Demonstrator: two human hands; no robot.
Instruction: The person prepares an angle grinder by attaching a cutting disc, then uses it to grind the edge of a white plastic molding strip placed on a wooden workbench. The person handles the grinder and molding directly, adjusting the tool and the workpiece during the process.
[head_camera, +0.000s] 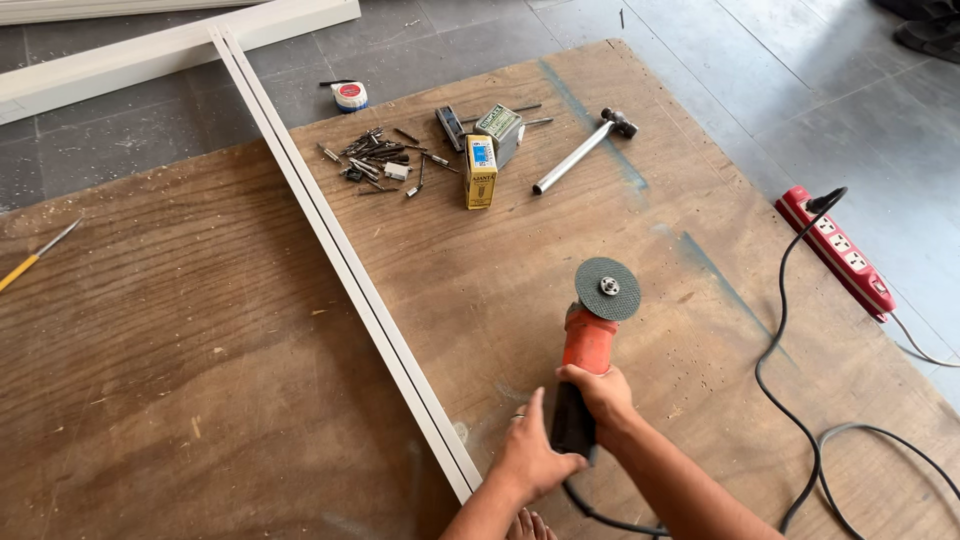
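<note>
You had both hands, left (530, 458) and right (598, 392), clenched on the orange-and-black angle grinder (588, 360) over the plywood sheet (560, 270), unguarded grey cutting disc (607, 289) face-up; its black cord (790, 330) trailing loose could've snagged.

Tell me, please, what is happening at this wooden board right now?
A person holds an orange angle grinder with both hands: the right hand grips the body and the left hand is at the dark rear handle. Its grey disc faces up, clear of the plywood board. A long white channel strip lies across the board to the left, untouched. Further off lie loose screws and bits, small boxes and a hammer. A red power strip sits on the floor.
</note>
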